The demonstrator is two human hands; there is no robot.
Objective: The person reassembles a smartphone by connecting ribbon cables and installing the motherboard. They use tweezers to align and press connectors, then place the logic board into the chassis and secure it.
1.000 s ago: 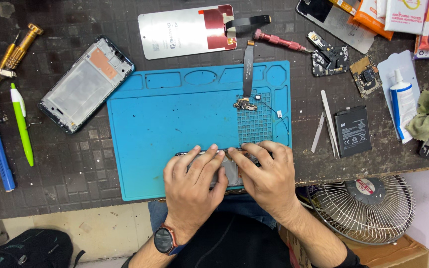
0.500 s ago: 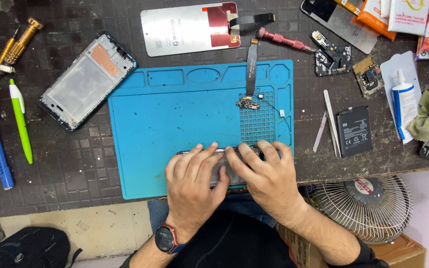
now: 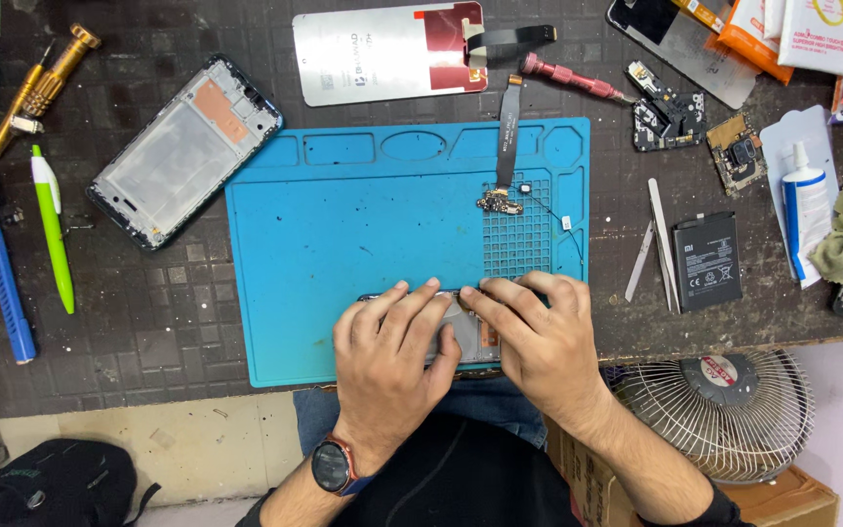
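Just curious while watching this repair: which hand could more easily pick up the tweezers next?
Probably the right hand. The tweezers lie just off the blue mat's right edge, close to it, while the left hand would have to cross over. Both hands now press on the phone part.

1. Both my hands are low on the blue mat (image 3: 343, 254): left hand (image 3: 387, 346) and right hand (image 3: 539, 337) pressing a phone part (image 3: 465, 337), mostly hidden.
2. Empty phone frame (image 3: 182, 151) sits upper left.
3. Black battery (image 3: 706, 261) lies at right, tweezers (image 3: 658, 246) just beside it.
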